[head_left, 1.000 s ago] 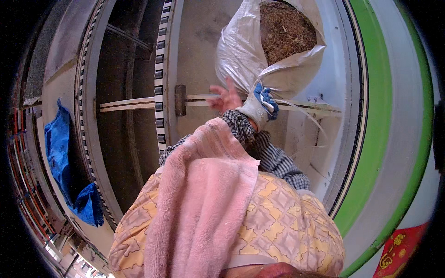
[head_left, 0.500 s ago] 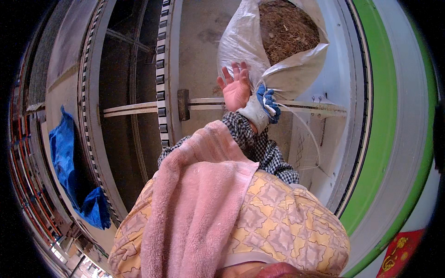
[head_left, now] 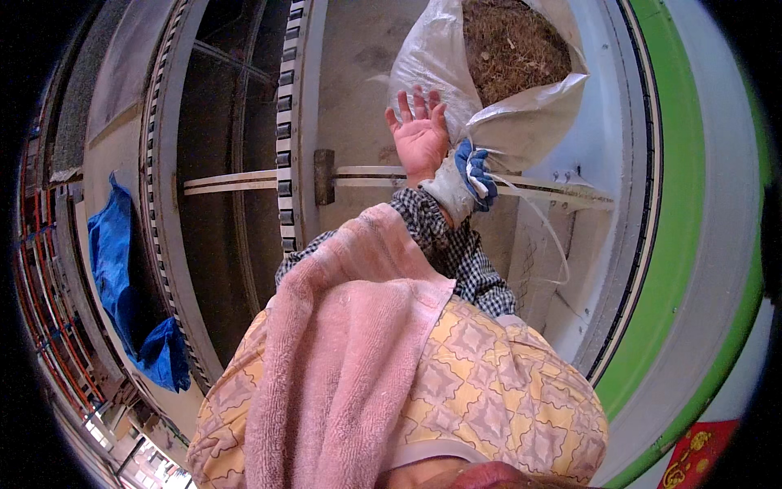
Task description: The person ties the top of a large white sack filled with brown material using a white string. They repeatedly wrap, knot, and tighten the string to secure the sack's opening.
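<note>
My right hand (head_left: 419,140) is bare and turned palm up, its fingers spread and holding nothing. It lies over the near left edge of a white woven sack (head_left: 432,61), whose mouth gapes around brown, shredded plant-like material (head_left: 513,53). My left hand (head_left: 474,175) wears a white glove with blue on the fingers and crosses over my right wrist. Its curled fingers are closed beside the sack's gathered corner. A thin white cord (head_left: 547,220) runs out of that hand and curves down to the right. The exact grip inside the glove is hidden.
The sack rests in a pale metal-sided bay, crossed by a bar (head_left: 375,177). Left of it runs a black-and-white edged rail (head_left: 285,138). A blue cloth (head_left: 114,253) hangs farther left. A green-edged panel (head_left: 672,163) curves along the right. A pink towel (head_left: 342,350) covers my chest.
The sack and bay sit slightly higher and further right in view. My bare right hand has moved up a little. The cord's loose end has lifted and its lower curl has gone.
</note>
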`<state>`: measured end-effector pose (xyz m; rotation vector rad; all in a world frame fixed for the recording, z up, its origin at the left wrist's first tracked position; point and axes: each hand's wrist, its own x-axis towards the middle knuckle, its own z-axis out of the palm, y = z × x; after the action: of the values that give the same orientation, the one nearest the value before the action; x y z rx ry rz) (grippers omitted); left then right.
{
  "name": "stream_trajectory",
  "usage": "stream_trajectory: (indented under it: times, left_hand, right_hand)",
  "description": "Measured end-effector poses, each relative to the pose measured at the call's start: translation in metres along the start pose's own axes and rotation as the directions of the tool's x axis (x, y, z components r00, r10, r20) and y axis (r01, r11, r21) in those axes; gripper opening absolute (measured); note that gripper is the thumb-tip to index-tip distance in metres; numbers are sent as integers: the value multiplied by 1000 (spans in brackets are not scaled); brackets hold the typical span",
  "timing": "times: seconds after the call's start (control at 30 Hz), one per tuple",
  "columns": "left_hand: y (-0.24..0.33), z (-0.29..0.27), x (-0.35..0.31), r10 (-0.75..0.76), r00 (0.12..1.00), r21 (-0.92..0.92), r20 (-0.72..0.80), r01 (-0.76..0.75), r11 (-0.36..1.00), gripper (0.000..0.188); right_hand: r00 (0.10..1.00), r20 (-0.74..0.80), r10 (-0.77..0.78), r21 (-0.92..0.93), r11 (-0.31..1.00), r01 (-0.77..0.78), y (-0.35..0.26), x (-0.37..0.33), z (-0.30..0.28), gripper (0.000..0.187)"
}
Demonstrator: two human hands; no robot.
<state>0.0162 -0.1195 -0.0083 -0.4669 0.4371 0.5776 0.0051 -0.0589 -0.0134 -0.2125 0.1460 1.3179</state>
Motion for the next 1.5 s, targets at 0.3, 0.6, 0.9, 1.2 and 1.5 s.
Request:
stream_trajectory:
  times: [0.3,0.6,0.9,1.2,1.5]
  left_hand:
    - [-3,18,-21,123,989,437,-84,-74,896,29]
    - [50,29,-50,-294,945,475,-141,325,818,29]
    - [64,30,-65,-46,997,969,-60,69,239,20]
    - [1,29,-82,101,987,393,-128,-43,918,16]
    - [-2,22,-84,121,989,362,-86,-82,929,21]
  right_hand:
    - [956,-232,180,-495,824,-276,-16,-69,-52,19]
    - [950,-311,-32,-858,439,-266,-148,-105,-26,13]
    - [907,-400,128,-784,465,-412,-169,-93,-18,15]
    - [933,-315,176,-795,487,-361,-137,-102,-38,13]
    - [910,-277,308,-778,484,-401,-134,-91,-47,13]
